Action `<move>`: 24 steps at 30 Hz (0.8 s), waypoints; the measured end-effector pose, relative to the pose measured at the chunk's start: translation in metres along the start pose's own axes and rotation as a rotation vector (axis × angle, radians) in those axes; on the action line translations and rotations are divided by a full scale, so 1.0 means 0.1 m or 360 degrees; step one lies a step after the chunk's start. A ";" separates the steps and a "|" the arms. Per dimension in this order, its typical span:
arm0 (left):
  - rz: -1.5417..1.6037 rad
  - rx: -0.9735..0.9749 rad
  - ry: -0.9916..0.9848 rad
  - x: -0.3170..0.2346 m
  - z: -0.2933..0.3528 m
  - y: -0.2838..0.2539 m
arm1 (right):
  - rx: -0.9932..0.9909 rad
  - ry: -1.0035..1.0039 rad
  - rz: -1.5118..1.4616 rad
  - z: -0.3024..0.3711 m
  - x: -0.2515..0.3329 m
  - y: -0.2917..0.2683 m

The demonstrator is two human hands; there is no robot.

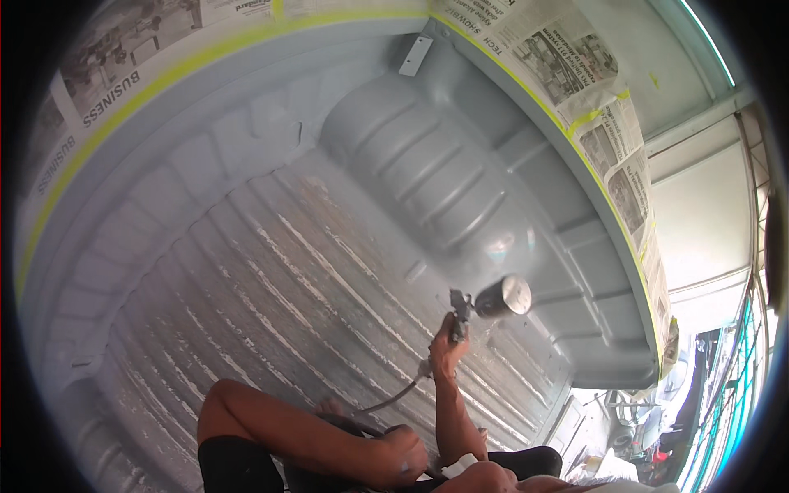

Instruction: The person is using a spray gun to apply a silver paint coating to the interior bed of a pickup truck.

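My right hand (pixel 448 349) is closed around the grip of a spray gun (pixel 460 316), held out over the ribbed floor. A round metal paint cup (pixel 505 297) sits tilted to the right on the gun. From the bottom of the grip, an air hose (pixel 390 402) curves down and left until my left arm hides it. Close to my body at the lower middle, my left hand (pixel 403 456) is curled into a fist; whatever is inside it is hidden. Right of the gun, the grey side wall (pixel 526 238) of a vehicle bed shows a wet-looking shine.
The ribbed bed floor (pixel 271 304) has streaky, pale, worn ridges. A rounded grey wheel arch (pixel 427 172) bulges from the wall. Newspaper (pixel 567 62) and yellow-green masking tape (pixel 189 51) line the rim. At the far right, cluttered items (pixel 633 435) stand outside the bed.
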State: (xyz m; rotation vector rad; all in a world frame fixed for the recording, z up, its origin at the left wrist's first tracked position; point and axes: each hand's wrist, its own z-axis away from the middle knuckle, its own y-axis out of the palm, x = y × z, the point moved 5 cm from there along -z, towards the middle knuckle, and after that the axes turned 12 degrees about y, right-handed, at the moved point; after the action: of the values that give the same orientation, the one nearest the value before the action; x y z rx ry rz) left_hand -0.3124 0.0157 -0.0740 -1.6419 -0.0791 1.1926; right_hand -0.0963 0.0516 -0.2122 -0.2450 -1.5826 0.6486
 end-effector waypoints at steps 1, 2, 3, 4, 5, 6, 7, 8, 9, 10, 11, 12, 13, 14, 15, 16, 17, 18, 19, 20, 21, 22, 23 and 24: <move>0.0008 -0.0081 0.0096 -0.01 0.01 0.01 | 0.0075 -0.0027 0.0032 -0.04 0.07 0.16; 0.0019 -0.0163 0.0178 -0.02 0.02 0.02 | 0.0163 -0.0055 0.0060 -0.07 0.15 0.35; 0.0018 -0.0174 0.0149 -0.01 0.01 0.08 | 0.0232 -0.0097 0.0044 -0.01 0.43 0.49; 0.0044 -0.0122 0.0027 0.00 -0.02 0.17 | 0.0259 -0.0108 0.0035 -0.04 0.54 0.68; 0.0062 -0.0070 -0.0072 0.02 -0.04 0.22 | 0.0350 -0.0121 -0.0059 -0.09 0.63 0.83; 0.0054 -0.0076 -0.0074 0.02 -0.01 0.14 | 0.0435 -0.0131 -0.0152 -0.16 0.73 0.97; 0.0023 -0.0038 0.0000 0.00 0.02 0.05 | 0.0454 -0.0279 -0.0191 -0.21 0.88 1.11; -0.0004 0.0005 0.0078 -0.03 0.05 0.01 | 0.0466 -0.0421 -0.0227 -0.24 1.02 1.26; -0.0013 0.0014 0.0088 -0.01 0.04 0.02 | 0.0555 -0.0404 -0.0281 -0.27 1.17 1.42; 0.0051 -0.0005 -0.0049 0.04 0.04 0.08 | 0.0649 -0.0382 -0.0340 -0.26 1.34 1.59; 0.0113 -0.0023 -0.0178 0.10 0.01 0.15 | 0.0700 -0.0430 -0.0320 -0.26 1.51 1.73; 0.0111 -0.0005 -0.0166 0.15 -0.03 0.33 | 0.0750 -0.0473 -0.0302 -0.24 1.67 1.83; 0.0075 -0.0029 -0.0139 0.24 -0.11 0.56 | 0.0722 -0.0465 -0.0303 -0.24 1.79 1.85; 0.0044 -0.0056 -0.0108 0.30 -0.16 0.67 | 0.0853 -0.0318 -0.0295 -0.24 1.84 1.92; 0.0034 -0.0043 -0.0079 0.26 -0.12 0.50 | 0.0976 -0.0174 -0.0285 -0.30 1.81 1.93; 0.0068 0.0002 -0.0077 0.22 -0.06 0.34 | 0.0941 -0.0167 -0.0283 -0.39 1.76 1.81; 0.0105 0.0043 -0.0091 0.18 -0.01 0.19 | 0.0828 -0.0229 -0.0313 -0.45 1.70 1.64; 0.0109 0.0057 -0.0099 0.16 0.01 0.13 | 0.0732 -0.0285 -0.0354 -0.44 1.64 1.48; 0.0206 0.0073 -0.0143 0.18 0.01 0.10 | 0.0600 -0.0292 -0.0373 -0.49 1.47 1.26; 0.0310 0.0088 -0.0205 0.17 0.02 0.07 | 0.0573 -0.0190 -0.0373 -0.53 1.25 1.04; 0.0311 0.0098 -0.0221 0.15 0.04 0.01 | 0.0541 -0.0089 -0.0370 -0.58 1.03 0.77; 0.0309 0.0075 -0.0217 0.13 0.08 -0.06 | 0.0434 0.0100 -0.0323 -0.57 0.84 0.50; 0.0306 0.0049 -0.0237 0.12 0.12 -0.11 | 0.0323 0.0248 -0.0404 -0.49 0.77 0.22; 0.0297 0.0055 -0.0268 0.13 0.09 -0.13 | 0.0134 0.0102 -0.0407 -0.68 0.39 -0.09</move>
State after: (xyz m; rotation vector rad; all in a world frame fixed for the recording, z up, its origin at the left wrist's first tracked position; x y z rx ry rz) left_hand -0.3061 0.0349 -0.0723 -1.5420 -0.0109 1.4658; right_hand -0.0334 0.0821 -0.1744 0.0006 -1.4905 0.5015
